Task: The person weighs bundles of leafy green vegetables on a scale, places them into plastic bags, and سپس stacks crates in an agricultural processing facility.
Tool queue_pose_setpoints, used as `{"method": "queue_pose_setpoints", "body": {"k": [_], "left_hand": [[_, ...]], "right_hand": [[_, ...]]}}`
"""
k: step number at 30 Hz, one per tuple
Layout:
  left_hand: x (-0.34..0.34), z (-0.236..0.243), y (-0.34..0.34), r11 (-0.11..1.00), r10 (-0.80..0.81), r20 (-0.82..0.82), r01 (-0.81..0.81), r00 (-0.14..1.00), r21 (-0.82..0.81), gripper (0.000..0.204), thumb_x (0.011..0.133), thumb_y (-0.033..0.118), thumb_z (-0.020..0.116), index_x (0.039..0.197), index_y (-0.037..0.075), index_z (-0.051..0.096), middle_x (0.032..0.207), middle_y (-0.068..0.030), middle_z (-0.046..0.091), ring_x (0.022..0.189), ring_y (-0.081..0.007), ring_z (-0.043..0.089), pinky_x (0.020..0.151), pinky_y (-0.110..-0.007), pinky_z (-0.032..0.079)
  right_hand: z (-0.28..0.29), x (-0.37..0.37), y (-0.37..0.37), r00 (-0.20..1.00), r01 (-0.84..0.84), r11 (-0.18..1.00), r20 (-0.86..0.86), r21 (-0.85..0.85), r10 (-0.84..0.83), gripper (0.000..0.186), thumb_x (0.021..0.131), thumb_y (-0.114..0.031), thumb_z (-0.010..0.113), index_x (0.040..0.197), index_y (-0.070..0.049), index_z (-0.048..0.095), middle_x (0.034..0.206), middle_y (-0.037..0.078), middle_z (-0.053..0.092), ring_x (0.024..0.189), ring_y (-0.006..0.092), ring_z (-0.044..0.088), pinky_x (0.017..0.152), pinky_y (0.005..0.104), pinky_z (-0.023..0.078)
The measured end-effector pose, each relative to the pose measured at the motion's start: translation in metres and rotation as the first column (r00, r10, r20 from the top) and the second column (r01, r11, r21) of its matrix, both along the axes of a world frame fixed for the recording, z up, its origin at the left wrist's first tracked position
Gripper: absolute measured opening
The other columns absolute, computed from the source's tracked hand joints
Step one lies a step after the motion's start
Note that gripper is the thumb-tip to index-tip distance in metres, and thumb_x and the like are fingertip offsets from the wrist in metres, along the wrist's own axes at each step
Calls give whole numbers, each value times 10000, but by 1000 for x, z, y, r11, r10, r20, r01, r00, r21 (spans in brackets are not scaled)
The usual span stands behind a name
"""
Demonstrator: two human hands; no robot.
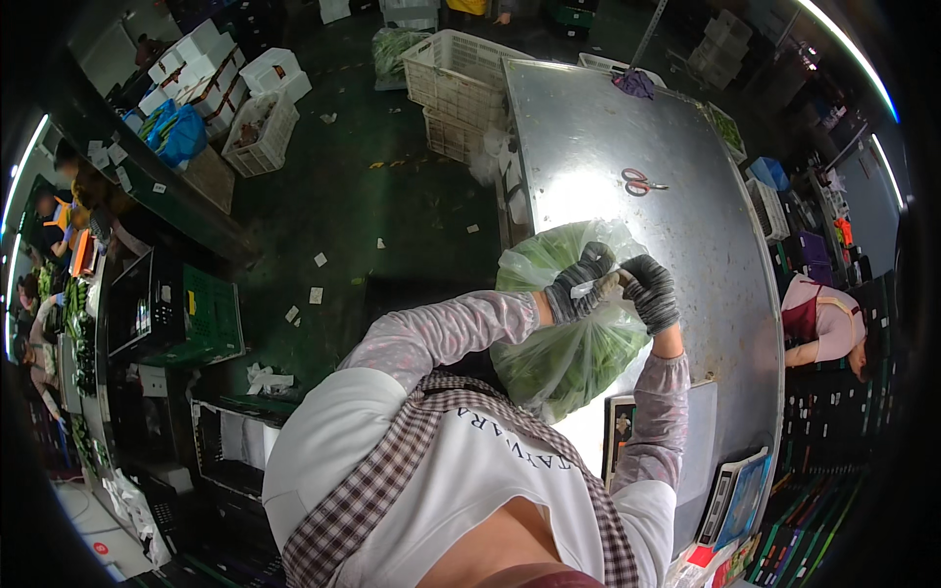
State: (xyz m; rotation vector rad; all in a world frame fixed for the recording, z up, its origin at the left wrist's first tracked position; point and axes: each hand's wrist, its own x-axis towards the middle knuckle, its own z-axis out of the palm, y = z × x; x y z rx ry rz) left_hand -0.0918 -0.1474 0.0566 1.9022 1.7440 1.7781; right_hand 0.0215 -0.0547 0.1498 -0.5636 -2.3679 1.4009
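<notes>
A large clear plastic bag [559, 365] full of green leafy vegetables rests at the near left edge of the metal table [573, 113]. My left hand [578, 286], in a grey striped glove, is closed on the gathered neck of the bag. Close beside it, my right hand [649, 292], gloved alike, pinches the twisted plastic from the other side. The fingertips of both hands nearly meet there. Red-handled scissors [639, 183] lie on the table beyond the bag.
A scale-like device [619, 431] stands by my right forearm, partly hidden. Stacked white crates [461, 83] adjoin the table's far left side. Dark purple cloth or netting [635, 84] lies at the far end. Another person [823, 318] is beyond the right edge. Green crates [211, 314] stand left.
</notes>
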Motion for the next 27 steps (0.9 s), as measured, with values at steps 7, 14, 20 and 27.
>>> {"method": "queue_pose_setpoints", "body": {"k": [7,14,20,27], "left_hand": [[-1,27,-5,844,-45,532,317,846,-433,299,867,114,392,1144,2,397,1109,-70,456,953,-186,479,836,-265,389],[-79,27,2,244,-329,936,946,-127,214,327,821,265,516,1067,53,478,840,-24,531,582,-99,482,521,-229,419],[-81,31,5,301,-378,848,915,372,-268,209,760,171,610,852,-7,548,682,-60,547,549,-110,516,514,-249,444],[-48,45,-3,982,49,-568,-143,822,-122,220,692,177,612,790,-4,534,626,-131,523,540,-212,544,495,-309,451]], "right_hand": [[-6,5,0,975,169,914,-200,368,-100,79,733,-33,595,762,-30,522,653,58,533,564,140,507,527,256,429],[8,-11,-26,955,32,789,-252,613,158,328,676,-32,612,979,-32,485,934,100,516,822,243,515,717,320,410],[-30,-4,6,979,-167,902,-40,398,198,292,670,-121,623,949,-55,570,760,127,586,754,272,565,706,367,446],[-50,1,26,971,-239,942,-80,-234,226,241,700,-103,576,930,-32,569,843,122,580,750,245,546,697,332,436]]}}
